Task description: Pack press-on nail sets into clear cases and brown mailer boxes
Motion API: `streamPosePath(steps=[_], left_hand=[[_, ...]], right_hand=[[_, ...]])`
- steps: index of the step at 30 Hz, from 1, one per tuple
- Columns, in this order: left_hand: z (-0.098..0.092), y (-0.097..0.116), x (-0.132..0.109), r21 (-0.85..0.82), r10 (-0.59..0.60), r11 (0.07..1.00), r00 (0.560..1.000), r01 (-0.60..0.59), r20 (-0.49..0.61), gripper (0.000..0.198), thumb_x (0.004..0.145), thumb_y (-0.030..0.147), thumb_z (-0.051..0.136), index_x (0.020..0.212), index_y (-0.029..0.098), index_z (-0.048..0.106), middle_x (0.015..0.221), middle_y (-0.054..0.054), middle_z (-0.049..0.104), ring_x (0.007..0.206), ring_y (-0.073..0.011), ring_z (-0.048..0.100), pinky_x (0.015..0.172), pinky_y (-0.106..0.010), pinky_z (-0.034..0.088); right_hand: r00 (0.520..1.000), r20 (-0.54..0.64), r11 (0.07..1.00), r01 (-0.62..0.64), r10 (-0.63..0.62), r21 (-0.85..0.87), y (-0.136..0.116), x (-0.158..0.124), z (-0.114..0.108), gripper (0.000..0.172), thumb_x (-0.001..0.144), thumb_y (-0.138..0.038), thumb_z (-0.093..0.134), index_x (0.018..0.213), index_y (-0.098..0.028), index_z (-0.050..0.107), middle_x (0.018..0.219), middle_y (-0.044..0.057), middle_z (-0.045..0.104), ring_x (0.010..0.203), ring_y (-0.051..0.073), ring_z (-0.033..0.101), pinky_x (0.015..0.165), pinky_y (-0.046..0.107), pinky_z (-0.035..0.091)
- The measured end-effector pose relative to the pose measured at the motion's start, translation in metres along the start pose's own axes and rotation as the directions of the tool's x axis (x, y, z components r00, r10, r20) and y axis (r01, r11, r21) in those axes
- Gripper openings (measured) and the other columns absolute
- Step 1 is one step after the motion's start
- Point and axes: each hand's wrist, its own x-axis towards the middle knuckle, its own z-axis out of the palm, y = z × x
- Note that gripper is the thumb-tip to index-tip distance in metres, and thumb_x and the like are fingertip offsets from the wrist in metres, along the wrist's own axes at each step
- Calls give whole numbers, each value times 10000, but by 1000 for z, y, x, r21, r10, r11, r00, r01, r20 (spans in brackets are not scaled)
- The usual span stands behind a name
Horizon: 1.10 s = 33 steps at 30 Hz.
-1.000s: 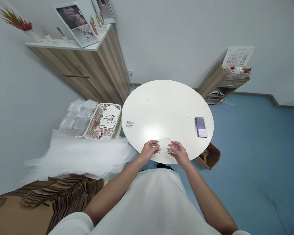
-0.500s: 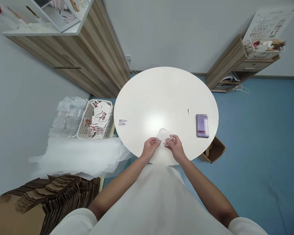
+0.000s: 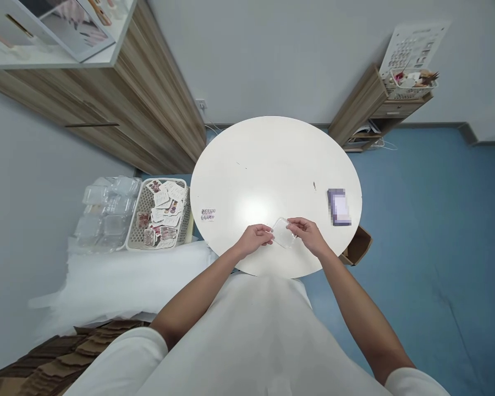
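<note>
A small clear plastic box [image 3: 283, 234] is held between both hands, just above the near part of the white oval table [image 3: 272, 165]. My left hand [image 3: 253, 240] pinches its left edge with thumb and fingers. At the box's upper right edge, my right hand [image 3: 308, 233] is closed on it as well. Whether the box's lid is lifted I cannot make out. A small card of purple-toned press-on nails [image 3: 208, 214] lies toward the table's left edge. To the right lies a purple packet [image 3: 339, 207], its surface blurred out.
Left of the table, a white basket [image 3: 128, 234] holds cards and small packs, beside stacked clear boxes [image 3: 107, 212]. White sheets [image 3: 136, 275] and folded cardboard [image 3: 86, 352] lie nearer me. An open carton [image 3: 359, 246] stands below the table's right edge. Cabinets [image 3: 157, 93] stand behind.
My hands have moved slightly apart, and the right hand has shifted to the box's upper right edge. The box sits a little further right, turned between the fingers. The camera view has shifted.
</note>
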Motion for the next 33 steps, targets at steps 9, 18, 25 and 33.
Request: streamPosePath(steps=[9, 18, 25, 33], left_hand=[[0, -12, -10, -22, -45, 999, 999, 45, 6, 417, 654, 430, 680, 954, 155, 590, 793, -65, 647, 734, -154, 628, 712, -307, 460], [2, -19, -12, -130, 21, 991, 993, -36, -113, 349, 666, 414, 677, 845, 128, 586, 746, -38, 614, 654, -116, 602, 677, -284, 457], [7, -20, -13, -100, 64, 992, 996, -71, -68, 334, 694, 412, 653, 853, 128, 576, 749, -31, 608, 609, -81, 557, 650, -258, 439], [15, -21, -17, -84, 41, 996, 999, -42, -8, 345, 705, 429, 637, 880, 138, 574, 802, -48, 630, 620, -81, 563, 709, -287, 441]], right_hand=[[999, 35, 995, 16, -13, -100, 5, 4, 6, 338, 666, -454, 644, 877, -191, 651, 798, 56, 664, 717, 159, 565, 640, 305, 432], [968, 167, 954, 221, -189, -201, 11, -18, 1, 760, 637, -398, 693, 1292, -341, 312, 1343, 75, 374, 975, 202, 548, 821, 397, 468], [912, 259, 853, 395, -318, -342, 10, -32, -7, 810, 642, -347, 698, 1322, -367, 259, 1437, 58, 216, 1012, 214, 509, 854, 437, 461], [869, 320, 785, 484, -378, -387, 8, -36, -12, 702, 672, -332, 675, 1289, -338, 340, 1409, 68, 265, 1158, 244, 429, 898, 438, 442]])
